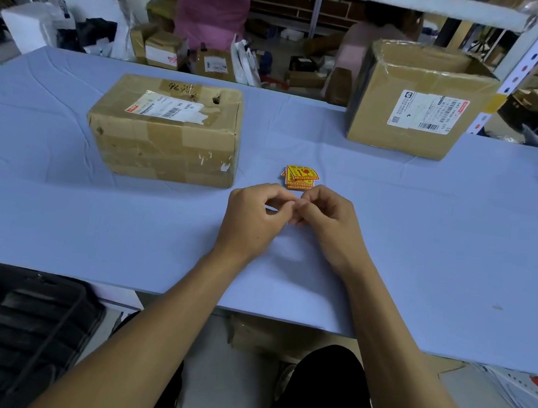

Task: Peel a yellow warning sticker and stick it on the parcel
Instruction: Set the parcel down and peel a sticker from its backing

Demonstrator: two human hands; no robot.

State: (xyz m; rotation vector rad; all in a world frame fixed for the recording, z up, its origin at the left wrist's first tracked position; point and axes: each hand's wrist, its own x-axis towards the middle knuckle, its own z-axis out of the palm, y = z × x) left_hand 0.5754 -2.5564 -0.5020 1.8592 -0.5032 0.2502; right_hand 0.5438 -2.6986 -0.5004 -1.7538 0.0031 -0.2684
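Yellow warning stickers [300, 177] lie in a small stack on my blue worktop [428, 243], just beyond my knuckles.

Head view: my left hand [253, 217] and right hand [325, 224] meet fingertip to fingertip, pinched on something too small to make out, perhaps one sticker. The taped cardboard parcel [167, 130] sits to their left; a second box [420, 100] stands far right.

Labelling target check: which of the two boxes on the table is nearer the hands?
The taped box on the left, just beside the left hand. The other box sits at the far right edge, well beyond the sticker stack.
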